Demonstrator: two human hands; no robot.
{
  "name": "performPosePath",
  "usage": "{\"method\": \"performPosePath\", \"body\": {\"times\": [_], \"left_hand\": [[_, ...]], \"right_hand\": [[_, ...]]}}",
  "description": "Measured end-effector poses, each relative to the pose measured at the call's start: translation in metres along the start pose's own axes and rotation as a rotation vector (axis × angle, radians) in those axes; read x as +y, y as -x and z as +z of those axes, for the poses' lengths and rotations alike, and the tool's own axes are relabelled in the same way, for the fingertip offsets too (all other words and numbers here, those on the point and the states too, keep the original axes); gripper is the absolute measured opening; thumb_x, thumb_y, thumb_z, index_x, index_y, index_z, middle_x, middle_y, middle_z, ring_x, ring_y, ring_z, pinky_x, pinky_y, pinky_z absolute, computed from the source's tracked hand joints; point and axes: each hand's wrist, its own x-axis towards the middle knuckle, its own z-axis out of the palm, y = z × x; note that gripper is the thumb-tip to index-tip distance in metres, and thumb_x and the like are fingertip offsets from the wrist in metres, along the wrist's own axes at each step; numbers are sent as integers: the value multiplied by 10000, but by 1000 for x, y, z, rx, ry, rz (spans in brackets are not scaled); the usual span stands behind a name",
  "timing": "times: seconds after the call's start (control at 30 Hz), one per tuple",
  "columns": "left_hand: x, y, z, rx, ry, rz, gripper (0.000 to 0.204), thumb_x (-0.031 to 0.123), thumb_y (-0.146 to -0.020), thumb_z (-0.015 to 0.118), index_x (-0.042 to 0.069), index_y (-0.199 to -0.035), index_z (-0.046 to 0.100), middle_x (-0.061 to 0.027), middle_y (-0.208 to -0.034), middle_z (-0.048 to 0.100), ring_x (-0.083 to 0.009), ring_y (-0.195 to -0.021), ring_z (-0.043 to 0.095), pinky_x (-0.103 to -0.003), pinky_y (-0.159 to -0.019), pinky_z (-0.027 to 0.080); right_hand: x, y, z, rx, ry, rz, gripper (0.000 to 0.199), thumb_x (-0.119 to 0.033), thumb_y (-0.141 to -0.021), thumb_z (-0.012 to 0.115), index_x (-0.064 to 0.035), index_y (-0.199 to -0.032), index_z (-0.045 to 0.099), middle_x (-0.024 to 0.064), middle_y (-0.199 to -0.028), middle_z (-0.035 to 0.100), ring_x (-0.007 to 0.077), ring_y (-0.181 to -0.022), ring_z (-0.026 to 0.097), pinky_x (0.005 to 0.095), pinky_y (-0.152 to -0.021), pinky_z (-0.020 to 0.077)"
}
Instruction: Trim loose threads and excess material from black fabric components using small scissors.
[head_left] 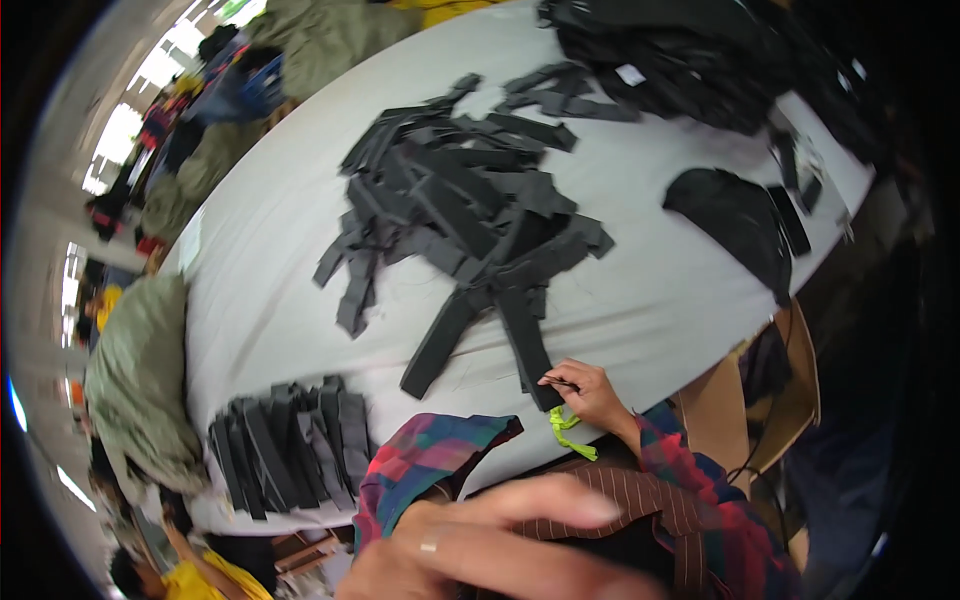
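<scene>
Broadly, the white-covered table (640,300) bears a heap of dark fabric strips (450,195), from whose near edge a single band (523,340) points toward the person, its long axis slanting slightly rightward. Near the camera, the blurred left hand (470,545) stretches its parted fingers rightward, while at the band's near end the right hand (597,398) pinches a slim dark object (563,384), aimed left.
</scene>
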Motion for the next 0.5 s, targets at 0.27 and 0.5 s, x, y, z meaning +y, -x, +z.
{"method": "performPosePath", "body": {"times": [0.27, 0.5], "left_hand": [[-25, -23, -50, -401, 138, 63, 43, 215, -853, 631, 193, -881, 655, 78, -929, 613, -150, -984, 505, -484, -927, 295], [-51, -15, -76, -428, -197, 109, 227, -46, -798, 534, 8, -593, 453, -126, -675, 559, -226, -574, 578, -350, -497, 406]], "right_hand": [[7, 2, 3, 64, -112, -112, 300, 97, -703, 529, 6, -974, 620, 117, -872, 629, 276, -730, 597, 308, -656, 475], [-3, -2, 1, 9, -271, -71, 223, 139, -763, 515, 9, -903, 631, 93, -838, 632, 162, -729, 593, 247, -670, 459]]}}
